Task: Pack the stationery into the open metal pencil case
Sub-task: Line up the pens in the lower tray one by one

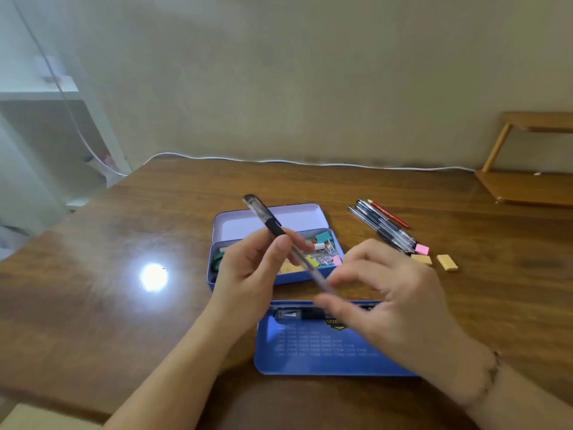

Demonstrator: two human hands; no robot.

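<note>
My left hand [248, 268] grips a clear pen with a black grip and cap [266, 217], held slanted above the open blue metal pencil case [280, 279]. The case's lavender lid [279, 218] stands open behind it. My right hand [400, 302] is blurred; its thumb and fingers close around the pen's lower end. Coloured binder clips [322, 243] and small items lie in the case. A second blue metal tray [325, 352] lies nearer me with a dark pen [297, 314] in it. To the right lie several pens [384, 226], a red pencil [389, 214], a pink eraser [422, 249] and two orange erasers [447, 262].
Everything sits on a brown wooden table [124, 243] with a bright lamp reflection [153, 277] at the left. A white cable [310, 162] runs along the table's far edge by the wall. A low wooden shelf [527, 187] stands at the back right.
</note>
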